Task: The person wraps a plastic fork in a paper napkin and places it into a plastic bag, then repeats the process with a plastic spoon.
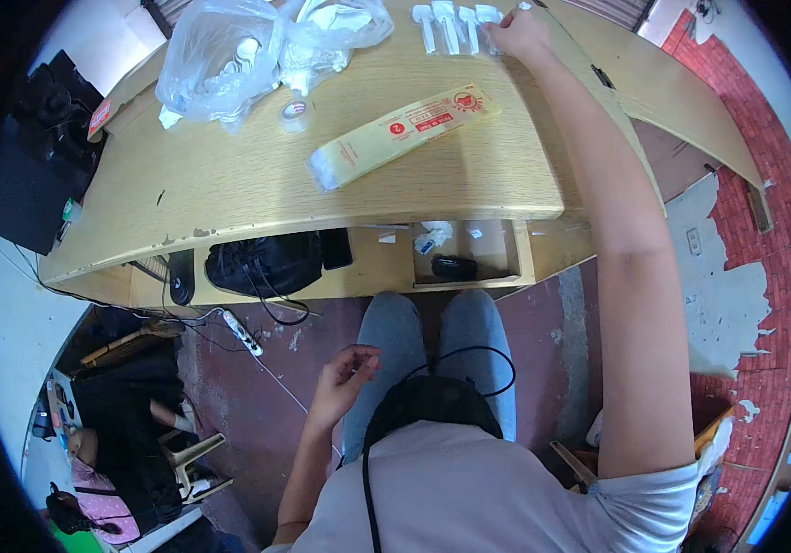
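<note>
You are stretching your right hand out to the far right part of the wooden desk, where its fingers are bending at the right end of a row of white plastic utensils. The utensils are lying side by side near the far edge, their wide ends pointing away from you; whether your fingers are pinching the last one or only touching it, you cannot tell from here. Your left hand is hovering above your lap, fingers loosely half-curled, the hand partly open and holding nothing. Nearer to you than the row, a long yellow packet with red print is lying slantwise on the desk, its right end pointing away from you. To its left, a roll of tape is lying flat, just in front of two translucent plastic bags that are holding more white items. Below the desktop, an open compartment is holding a small black object and scraps of white paper, while a black bag is resting on the shelf to its left, its strap hanging over the edge. On the floor, a white power strip is lying at an angle. At the lower left, another person is sitting well apart from you.
</note>
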Tool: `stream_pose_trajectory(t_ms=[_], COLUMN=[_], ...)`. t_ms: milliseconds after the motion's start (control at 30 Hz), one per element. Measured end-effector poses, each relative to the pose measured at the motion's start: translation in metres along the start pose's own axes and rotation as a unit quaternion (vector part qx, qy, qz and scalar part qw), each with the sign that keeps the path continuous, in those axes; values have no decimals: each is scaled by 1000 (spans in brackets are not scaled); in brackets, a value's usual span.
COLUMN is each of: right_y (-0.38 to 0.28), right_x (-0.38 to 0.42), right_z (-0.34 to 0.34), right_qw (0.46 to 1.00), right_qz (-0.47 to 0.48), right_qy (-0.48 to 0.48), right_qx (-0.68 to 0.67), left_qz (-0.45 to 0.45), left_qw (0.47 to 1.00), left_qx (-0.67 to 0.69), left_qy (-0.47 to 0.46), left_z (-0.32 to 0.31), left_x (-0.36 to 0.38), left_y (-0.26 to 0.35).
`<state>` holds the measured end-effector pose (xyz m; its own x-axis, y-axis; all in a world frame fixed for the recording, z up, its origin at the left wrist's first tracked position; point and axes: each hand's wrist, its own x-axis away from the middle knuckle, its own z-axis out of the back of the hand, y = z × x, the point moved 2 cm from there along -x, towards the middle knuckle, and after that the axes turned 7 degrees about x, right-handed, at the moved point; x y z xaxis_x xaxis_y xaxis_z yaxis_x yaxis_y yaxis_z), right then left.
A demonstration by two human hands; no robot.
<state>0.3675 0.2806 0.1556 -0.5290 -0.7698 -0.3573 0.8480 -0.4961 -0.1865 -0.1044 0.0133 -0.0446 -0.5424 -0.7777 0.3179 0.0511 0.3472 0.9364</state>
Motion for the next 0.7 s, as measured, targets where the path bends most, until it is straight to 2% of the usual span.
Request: stream_pose_trajectory(t_ms=[67,167,233,300,367,400,433,467,500,533,567,600,633,667,700], right_y=[-7,-16,-1,25,23,33,31,41,46,53,65,71,81,89,87], right_x=[12,33,35,54,118,144,181,209,242,272,293,318,334,342,349], right_z=[17,56,73,90,135,147,166,180,192,203,206,206,198,195,195], right_qw=[1000,993,990,968,963,938,939,938,928,926,905,873,816,756,719], right_qz=[-7,-18,48,153,185,224,204,227,218,226,272,267,331,383,398], right_qy=[18,77,44,-24,-53,-85,-73,-83,-105,-120,-140,-184,-205,-317,-392], right_qx=[-6,-82,-126,-198,-190,-251,-267,-248,-282,-276,-294,-365,-428,-426,-413], left_qz=[-4,-5,-3,-25,-5,16,0,-20,-71,-108,-150,-204,-241,-240,-291], left_qw=[1000,1000,1000,993,992,989,986,980,975,962,965,944,899,887,836], left_qx=[2,-10,-26,-108,-98,-89,-95,-106,-139,-206,-201,-259,-351,-345,-402], left_qy=[5,7,0,-52,-84,-117,-133,-169,-161,-141,-74,4,103,191,236], left_z=[0,5,13,28,42,47,52,62,69,78,85,96,109,129,163], left_x=[1,5,8,14,23,29,34,36,38,37,34,25,11,-8,-35], left_y=[0,11,25,39,70,89,112,131,151,172,189,208,230,247,265])
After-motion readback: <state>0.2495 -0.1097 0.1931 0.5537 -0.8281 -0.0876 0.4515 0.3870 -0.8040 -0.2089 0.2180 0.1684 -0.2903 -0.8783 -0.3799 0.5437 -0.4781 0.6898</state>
